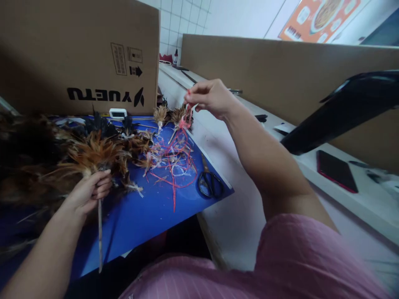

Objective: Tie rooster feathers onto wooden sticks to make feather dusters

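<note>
My left hand (93, 189) is wrapped round the stick of a feather duster (96, 153), just below its brown and orange feathers. The bare stick points down past the table's front edge. Raised over the far right of the blue tabletop, my right hand (207, 97) pinches pink plastic string (186, 118). The strands hang from its fingertips toward a tangle of pink string (173, 174) mixed with feather bits. Black-handled scissors (210, 184) lie at the table's right edge. Loose feathers (131, 145) are heaped around the duster.
A large cardboard box (93, 54) stands behind the table. A small white digital display (118, 113) sits before it. Along the right, a white ledge holds a phone (336, 171) and a black arm-like object (336, 110). Another cardboard panel (264, 66) rises behind the ledge.
</note>
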`<state>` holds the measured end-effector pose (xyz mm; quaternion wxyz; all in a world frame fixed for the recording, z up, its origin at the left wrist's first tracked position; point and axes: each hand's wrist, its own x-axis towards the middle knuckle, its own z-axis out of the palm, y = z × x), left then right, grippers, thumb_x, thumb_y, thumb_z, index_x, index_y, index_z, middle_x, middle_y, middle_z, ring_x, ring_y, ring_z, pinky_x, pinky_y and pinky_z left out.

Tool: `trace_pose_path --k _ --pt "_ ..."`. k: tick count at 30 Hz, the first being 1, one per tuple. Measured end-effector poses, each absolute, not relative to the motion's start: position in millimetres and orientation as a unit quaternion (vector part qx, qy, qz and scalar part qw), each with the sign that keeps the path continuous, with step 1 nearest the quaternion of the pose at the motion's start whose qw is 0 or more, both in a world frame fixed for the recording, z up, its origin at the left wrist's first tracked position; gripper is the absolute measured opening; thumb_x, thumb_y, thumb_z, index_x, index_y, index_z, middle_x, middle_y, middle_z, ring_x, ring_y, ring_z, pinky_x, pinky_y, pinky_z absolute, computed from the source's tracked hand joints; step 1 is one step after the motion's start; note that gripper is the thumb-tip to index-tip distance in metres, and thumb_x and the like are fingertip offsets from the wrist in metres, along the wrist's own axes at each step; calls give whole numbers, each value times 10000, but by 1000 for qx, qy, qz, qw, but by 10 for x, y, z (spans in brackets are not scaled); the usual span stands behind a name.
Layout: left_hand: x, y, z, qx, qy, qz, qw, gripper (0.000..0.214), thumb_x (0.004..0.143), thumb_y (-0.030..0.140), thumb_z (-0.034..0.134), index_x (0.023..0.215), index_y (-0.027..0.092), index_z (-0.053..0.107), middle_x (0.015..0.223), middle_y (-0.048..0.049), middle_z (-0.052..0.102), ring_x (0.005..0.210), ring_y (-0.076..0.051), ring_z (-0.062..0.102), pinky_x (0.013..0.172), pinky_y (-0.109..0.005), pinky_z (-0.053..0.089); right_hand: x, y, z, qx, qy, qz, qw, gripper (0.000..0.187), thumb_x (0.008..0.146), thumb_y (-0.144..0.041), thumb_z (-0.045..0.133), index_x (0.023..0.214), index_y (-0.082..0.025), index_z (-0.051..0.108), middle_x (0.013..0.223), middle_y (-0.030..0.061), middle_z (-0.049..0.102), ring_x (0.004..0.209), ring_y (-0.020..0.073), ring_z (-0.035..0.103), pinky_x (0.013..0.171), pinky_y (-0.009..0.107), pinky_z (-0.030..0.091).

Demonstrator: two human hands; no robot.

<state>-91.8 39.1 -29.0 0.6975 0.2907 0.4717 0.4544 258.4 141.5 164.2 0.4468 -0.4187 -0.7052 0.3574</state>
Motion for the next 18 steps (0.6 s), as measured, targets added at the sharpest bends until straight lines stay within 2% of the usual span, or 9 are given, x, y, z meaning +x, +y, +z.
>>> trace_pose_path --k 6,15,18 --pt "-873 357 -262 284 459 461 705 376 790 222 624 542 182 345 445 94 276 318 -6 207 284 -120 160 2426 1179 1486 -404 -707 442 376 183 732 -232 762 728 -126 613 688 29 692 582 96 644 443 155 458" --pt "-589 269 -98 297 435 465 711 359 796 242 596 525 165 374 433 87 286 313 1 181 287 -116 166 2066 803 1154 -362 -670 551 342 202 728 -252 762 739 -129 603 703 31 706 588 105 672 440 150 478" --pt "-454 263 -29 309 437 459 709 281 770 263 620 570 148 459 420 93 302 302 1 171 281 -117 149 1969 730 1066 -346 -663 578 327 178 733 -243 749 728 -130 611 705 36 710 594 114 680 435 150 484"
